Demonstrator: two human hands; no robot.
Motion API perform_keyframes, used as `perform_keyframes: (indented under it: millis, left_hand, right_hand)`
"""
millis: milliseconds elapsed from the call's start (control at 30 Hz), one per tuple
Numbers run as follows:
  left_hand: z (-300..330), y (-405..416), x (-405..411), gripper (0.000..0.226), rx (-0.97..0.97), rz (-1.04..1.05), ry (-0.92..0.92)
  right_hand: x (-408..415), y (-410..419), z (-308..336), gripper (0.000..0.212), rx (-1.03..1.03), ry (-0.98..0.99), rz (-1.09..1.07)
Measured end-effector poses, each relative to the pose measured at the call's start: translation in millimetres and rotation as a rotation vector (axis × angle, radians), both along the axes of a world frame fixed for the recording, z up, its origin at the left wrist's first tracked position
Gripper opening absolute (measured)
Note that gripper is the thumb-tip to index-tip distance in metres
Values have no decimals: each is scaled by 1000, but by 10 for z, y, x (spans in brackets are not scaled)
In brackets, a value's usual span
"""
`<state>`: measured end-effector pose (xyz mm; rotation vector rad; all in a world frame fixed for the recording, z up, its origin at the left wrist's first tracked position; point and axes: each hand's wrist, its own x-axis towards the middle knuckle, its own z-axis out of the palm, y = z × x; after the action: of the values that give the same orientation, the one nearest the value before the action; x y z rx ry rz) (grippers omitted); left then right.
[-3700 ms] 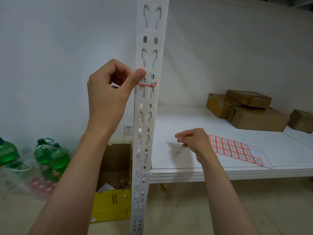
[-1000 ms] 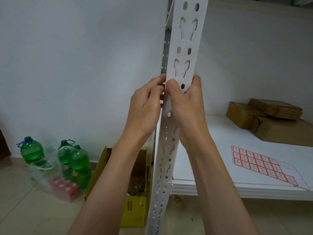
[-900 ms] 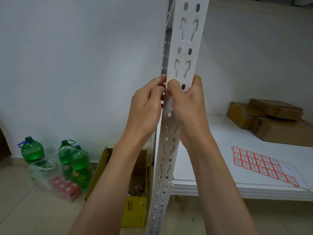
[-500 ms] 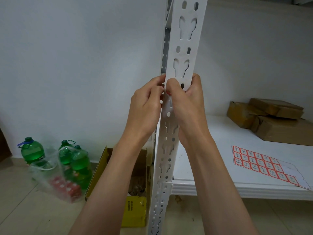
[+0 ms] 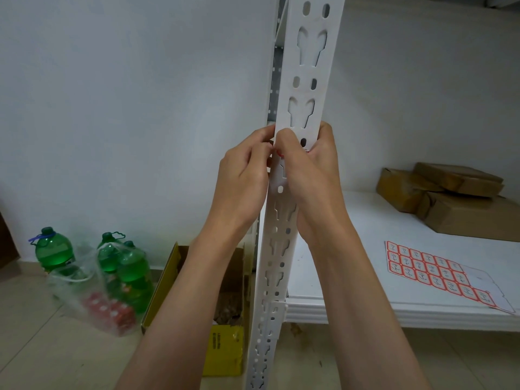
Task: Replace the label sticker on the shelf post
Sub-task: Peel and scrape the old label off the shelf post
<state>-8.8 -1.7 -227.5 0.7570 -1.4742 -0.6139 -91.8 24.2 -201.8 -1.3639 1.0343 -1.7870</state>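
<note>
Both hands up at the shelf post point(image 5: 305, 80), right where the label sticker point(image 5: 279, 153) sits — only a sliver of red edge showing between the knuckles, the rest hidden.

Looks like the peeling step, judging by the grip. Best done slowly: catch a corner with a nail, pull low and flat along the post, not straight out, so the paper comes away whole instead of tearing. Worth steadying the post with the other hand. Sticker spans cut-outs in the metal, so edges there may snag.

Left hand point(image 5: 243, 175) raised on the post's left edge, back of the hand to the camera, fingers curled inward toward the sticker, fingertips tucked out of sight; whether pinching the sticker or just bracing on the post, cannot tell. Right hand point(image 5: 308, 170) wrapped around the front and right side of the post, thumb bent across the face over the sticker spot, fingers curled behind. Both forearms reaching up and forward, wrists close together, knuckles nearly touching.

Fresh sticker sheet point(image 5: 439, 273) lying flat on the white shelf point(image 5: 351, 277) to the right, well apart from the hands, not yet needed.
</note>
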Motion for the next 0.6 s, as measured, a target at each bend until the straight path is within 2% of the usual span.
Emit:
perform_keyframes:
  millis: [600]
  left_hand:
    - [-21, -32, -7, 40, -21, 21, -10]
  right_hand:
    - [2, -12, -17, 27, -18, -5, 7]
